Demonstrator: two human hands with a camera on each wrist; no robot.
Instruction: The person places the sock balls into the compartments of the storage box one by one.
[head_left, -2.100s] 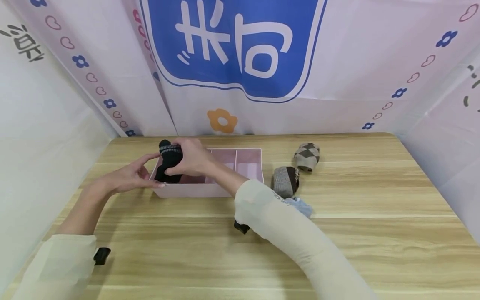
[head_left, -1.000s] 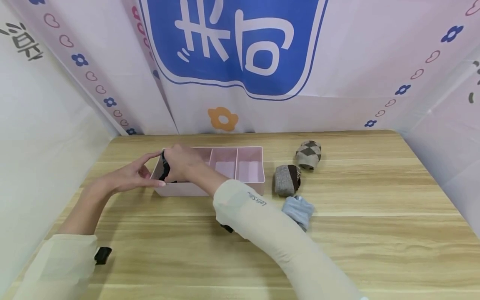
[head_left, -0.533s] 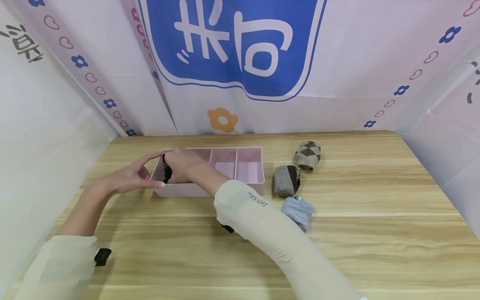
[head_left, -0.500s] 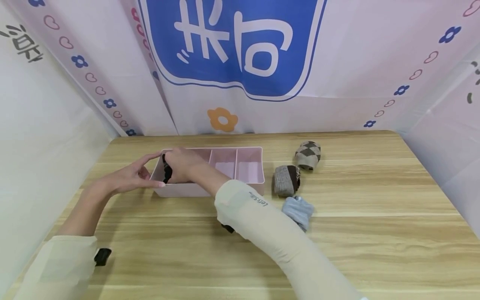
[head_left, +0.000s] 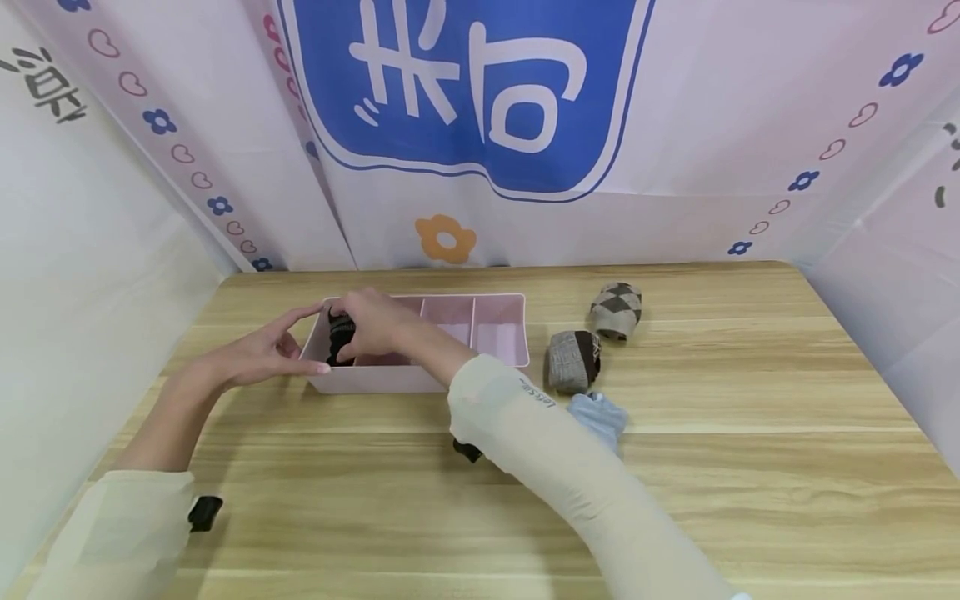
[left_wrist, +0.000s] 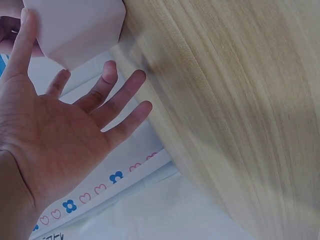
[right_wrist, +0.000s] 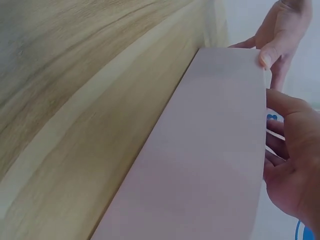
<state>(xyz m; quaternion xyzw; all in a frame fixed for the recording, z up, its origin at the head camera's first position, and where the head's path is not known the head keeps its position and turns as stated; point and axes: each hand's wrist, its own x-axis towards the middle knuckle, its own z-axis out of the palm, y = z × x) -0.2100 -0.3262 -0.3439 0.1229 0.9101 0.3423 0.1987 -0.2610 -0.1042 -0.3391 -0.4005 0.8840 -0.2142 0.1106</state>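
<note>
A pink divided box (head_left: 390,381) stands toward the back left of the wooden table. In its leftmost compartment sits a black sock (head_left: 341,333), partly covered by my right hand (head_left: 378,323), whose thumb and fingertips are bent round its near and far ends. At the box's left end my left hand (head_left: 258,350) touches the rim, thumb at the near corner and index finger at the far one. The left wrist view shows that hand's palm and its other fingers spread loosely beside the box. In the right wrist view the long front wall hides the sock.
To the right of the box lie a grey and dark brown rolled sock (head_left: 572,362), a brown diamond-patterned one (head_left: 617,312) and a light blue one (head_left: 600,418), partly behind the right sleeve. Thin dividers (head_left: 472,321) split the box. A printed cloth (head_left: 675,150) hangs behind the table.
My right hand lowered the black sock into the leftmost compartment and pressed down there. Since then it has risen slightly and shifted right, uncovering more of the sock. The left hand stayed put.
</note>
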